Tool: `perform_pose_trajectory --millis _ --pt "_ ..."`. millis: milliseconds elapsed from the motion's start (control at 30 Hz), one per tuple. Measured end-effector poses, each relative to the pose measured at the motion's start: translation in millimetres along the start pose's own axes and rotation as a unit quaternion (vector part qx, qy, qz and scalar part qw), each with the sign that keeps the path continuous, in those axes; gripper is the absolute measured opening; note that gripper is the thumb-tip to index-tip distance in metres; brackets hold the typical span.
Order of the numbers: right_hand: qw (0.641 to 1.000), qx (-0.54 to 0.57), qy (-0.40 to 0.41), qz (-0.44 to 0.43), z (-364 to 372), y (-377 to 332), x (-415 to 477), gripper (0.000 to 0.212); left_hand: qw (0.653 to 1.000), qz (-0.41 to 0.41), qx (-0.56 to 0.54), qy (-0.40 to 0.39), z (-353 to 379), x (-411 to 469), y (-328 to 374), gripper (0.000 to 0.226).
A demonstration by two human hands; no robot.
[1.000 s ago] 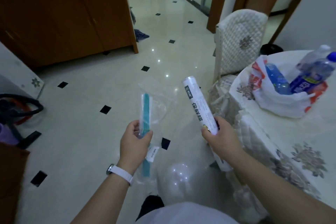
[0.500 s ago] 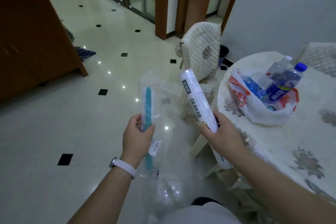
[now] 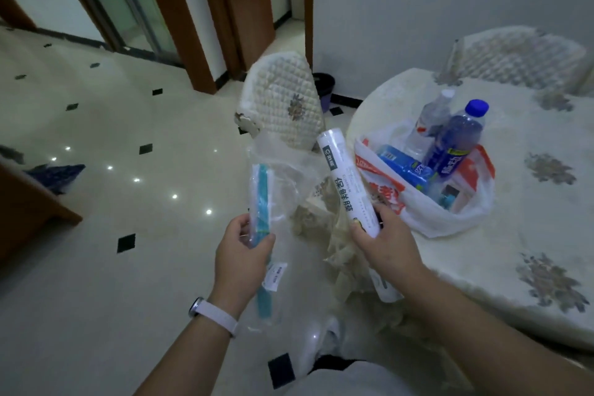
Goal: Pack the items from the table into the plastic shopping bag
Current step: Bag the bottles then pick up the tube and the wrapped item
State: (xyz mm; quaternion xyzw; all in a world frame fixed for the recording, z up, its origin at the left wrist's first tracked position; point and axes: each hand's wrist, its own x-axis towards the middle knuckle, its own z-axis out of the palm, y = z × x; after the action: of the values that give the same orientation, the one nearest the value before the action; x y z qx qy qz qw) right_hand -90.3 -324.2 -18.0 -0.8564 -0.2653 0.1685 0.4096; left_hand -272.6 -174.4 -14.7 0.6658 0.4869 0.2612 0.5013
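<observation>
You are gripping a smooth white cylindrical roll (image 3: pixel 345 183) and a crinkly clear plastic packet (image 3: pixel 279 177); glossy cream floor tiles (image 3: pixel 128 283) are shining below.

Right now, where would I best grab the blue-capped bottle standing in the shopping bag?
Take the blue-capped bottle by its shoulder just under the cap, coming from above: it stands nearly upright, with its base sunk in the shopping bag.

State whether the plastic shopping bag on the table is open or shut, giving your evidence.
Open: the shopping bag gapes upward, with a blue-capped bottle and a blue packet visible inside.
</observation>
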Motion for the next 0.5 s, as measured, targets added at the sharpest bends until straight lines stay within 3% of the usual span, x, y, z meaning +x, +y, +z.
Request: perform_pose_trajectory --millis 133,233,500 --pt "0.998 0.035 0.043 0.003 -13.8 -10.9 58.1 0.037 0.999 0.035 0.014 -0.029 30.2 63.2 41.7 0.035" --pt "0.995 0.056 0.084 0.016 -34.0 -16.3 97.5 0.028 0.996 0.066 -0.002 -0.053 61.0 103.9 71.7 0.038" --pt "0.966 0.093 0.227 0.076 -78.5 0.5 134.6 0.036 0.973 0.125 -0.053 -0.188 143.9 170.7 125.2 0.037"
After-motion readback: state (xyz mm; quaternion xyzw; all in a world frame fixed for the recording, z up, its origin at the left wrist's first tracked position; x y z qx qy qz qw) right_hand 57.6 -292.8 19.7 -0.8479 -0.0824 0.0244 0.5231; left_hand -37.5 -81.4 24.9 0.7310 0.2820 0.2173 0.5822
